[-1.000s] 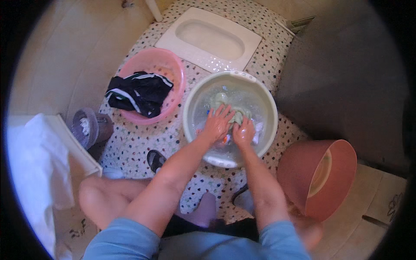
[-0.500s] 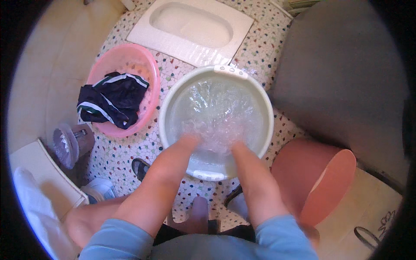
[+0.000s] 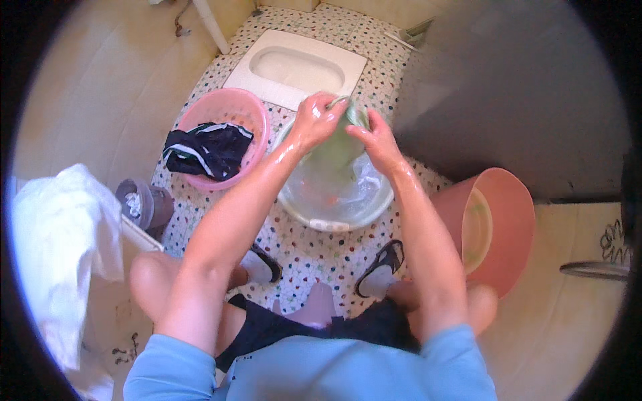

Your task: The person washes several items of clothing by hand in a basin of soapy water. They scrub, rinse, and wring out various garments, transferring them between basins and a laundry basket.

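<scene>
A wet light-green cloth (image 3: 336, 155) hangs from both my hands over a pale round basin (image 3: 299, 215) of water. My left hand (image 3: 318, 121) is closed on the cloth's upper left edge. On its right, my right hand (image 3: 378, 143) grips the same upper edge, thumb and fingers pinching it. Both hands and forearms glisten with water. The cloth's lower end falls toward the water, and I cannot tell what sort of garment or cloth it is.
Left of the basin, a pink basket (image 3: 262, 127) holds dark clothing (image 3: 210, 150) with white stripes. Beyond lies a white squat toilet (image 3: 244, 75). A small bin (image 3: 160, 206) and white cloth (image 3: 63, 247) are at left. A reddish tub (image 3: 515, 230) lies tipped at right, beside a dark panel (image 3: 508, 107).
Both hands were down in the basin water. Now they are raised above its far side, holding up the green cloth. The view has shifted, so more of the far wall shows.
</scene>
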A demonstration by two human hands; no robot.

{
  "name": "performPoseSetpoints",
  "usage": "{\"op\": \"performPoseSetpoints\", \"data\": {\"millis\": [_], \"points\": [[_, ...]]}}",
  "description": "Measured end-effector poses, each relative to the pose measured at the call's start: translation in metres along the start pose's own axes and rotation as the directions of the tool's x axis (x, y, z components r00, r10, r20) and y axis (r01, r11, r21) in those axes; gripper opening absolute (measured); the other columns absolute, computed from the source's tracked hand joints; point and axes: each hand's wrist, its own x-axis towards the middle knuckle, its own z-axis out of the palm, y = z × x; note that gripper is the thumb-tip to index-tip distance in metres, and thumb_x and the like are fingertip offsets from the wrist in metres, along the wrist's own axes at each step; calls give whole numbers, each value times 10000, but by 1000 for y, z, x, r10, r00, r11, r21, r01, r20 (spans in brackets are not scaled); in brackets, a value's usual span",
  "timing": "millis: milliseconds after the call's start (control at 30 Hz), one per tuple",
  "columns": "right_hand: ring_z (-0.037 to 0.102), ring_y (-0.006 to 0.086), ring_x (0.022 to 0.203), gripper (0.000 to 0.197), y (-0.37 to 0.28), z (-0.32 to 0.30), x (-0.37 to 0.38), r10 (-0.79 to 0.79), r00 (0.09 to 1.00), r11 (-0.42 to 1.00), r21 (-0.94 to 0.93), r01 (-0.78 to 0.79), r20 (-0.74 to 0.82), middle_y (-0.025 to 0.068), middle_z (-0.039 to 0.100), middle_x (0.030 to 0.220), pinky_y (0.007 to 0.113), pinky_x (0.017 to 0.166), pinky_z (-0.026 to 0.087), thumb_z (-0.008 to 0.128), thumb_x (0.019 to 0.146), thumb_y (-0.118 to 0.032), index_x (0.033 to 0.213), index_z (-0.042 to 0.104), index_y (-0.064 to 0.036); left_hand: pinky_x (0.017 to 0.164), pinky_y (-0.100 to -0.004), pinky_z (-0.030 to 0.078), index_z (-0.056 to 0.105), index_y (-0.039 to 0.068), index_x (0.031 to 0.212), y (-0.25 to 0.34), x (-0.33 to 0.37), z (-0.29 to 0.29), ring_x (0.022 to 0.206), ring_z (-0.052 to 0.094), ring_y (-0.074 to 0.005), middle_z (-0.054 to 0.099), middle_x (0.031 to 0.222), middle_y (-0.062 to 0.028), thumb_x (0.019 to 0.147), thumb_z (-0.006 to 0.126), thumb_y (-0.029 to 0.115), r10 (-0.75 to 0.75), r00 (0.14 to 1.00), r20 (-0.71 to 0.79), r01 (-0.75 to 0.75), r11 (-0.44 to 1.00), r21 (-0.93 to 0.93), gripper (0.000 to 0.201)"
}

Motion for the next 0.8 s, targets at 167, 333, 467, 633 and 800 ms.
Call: {"op": "performPoseSetpoints", "data": {"millis": [167,333,467,633,800], "points": [[623,224,943,459,-103,23,-20,-286,941,881,-437,183,-181,152,656,1020,362,819,486,715,774,-275,1094,564,18,687,-281,460,695,-8,896,87,12,-46,773,558,-98,642,801,-47,871,659,262,92,981,171,-69,989,-135,273],[635,184,755,191,-142,-7,-13,-447,868,840,-434,324,-216,115,685,827,331,707,498,626,819,-172,940,647,-26,704,-280,471,691,8,1004,100,9,-64,830,573,-99,662,944,-39,904,641,327,226,971,-78,-238,878,-415,338],[605,124,825,194,-134,-22,-28,-367,903,930,-116,349,-223,27,671,873,287,754,484,544,829,-66,979,664,-35,802,-375,503,691,30,972,-52,-47,-17,825,666,-262,678,877,-204,894,560,372,-383,913,140,373,923,94,374],[602,137,851,193,50,-26,-28,61,976,967,-228,-110,-209,91,668,891,298,764,493,606,776,-104,939,664,-19,960,-432,462,617,43,1202,-182,-147,109,1150,573,-367,602,1225,-215,811,542,237,-786,615,60,724,594,352,444],[542,392,1138,385,200,55,-67,150,989,654,-748,-112,-16,239,604,1120,526,945,416,620,784,-245,1095,571,-25,952,-440,460,599,41,1192,-277,-209,157,1116,589,-343,599,1220,-192,790,700,373,-914,398,84,807,392,441,531]]}}
